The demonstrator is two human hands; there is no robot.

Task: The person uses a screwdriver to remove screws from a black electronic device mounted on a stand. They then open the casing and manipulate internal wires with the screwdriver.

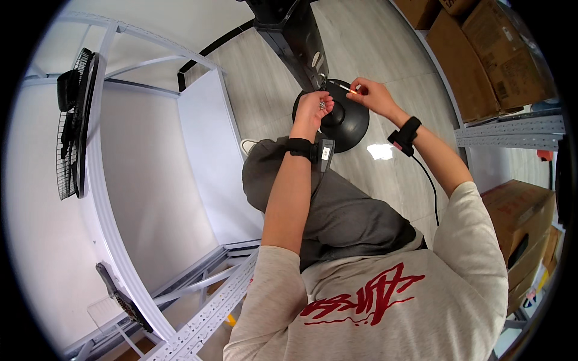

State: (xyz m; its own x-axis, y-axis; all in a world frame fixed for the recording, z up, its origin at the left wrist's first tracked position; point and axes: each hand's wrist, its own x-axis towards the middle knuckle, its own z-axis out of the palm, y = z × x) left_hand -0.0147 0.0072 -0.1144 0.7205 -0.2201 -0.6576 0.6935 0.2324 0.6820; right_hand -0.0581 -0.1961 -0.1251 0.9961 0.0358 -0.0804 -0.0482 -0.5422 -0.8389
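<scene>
Your left forearm [287, 201] runs almost straight up the view, its wrist in line and the left hand [315, 109] half-closed, palm turned toward the right, fingers curled in. Your right arm bends at the elbow, the right forearm [439, 156] slanting up and inward to the right hand [371, 96], thumb and fingertips pinched together and pointing left. Hands near each other, not touching, right one slightly farther out.
</scene>
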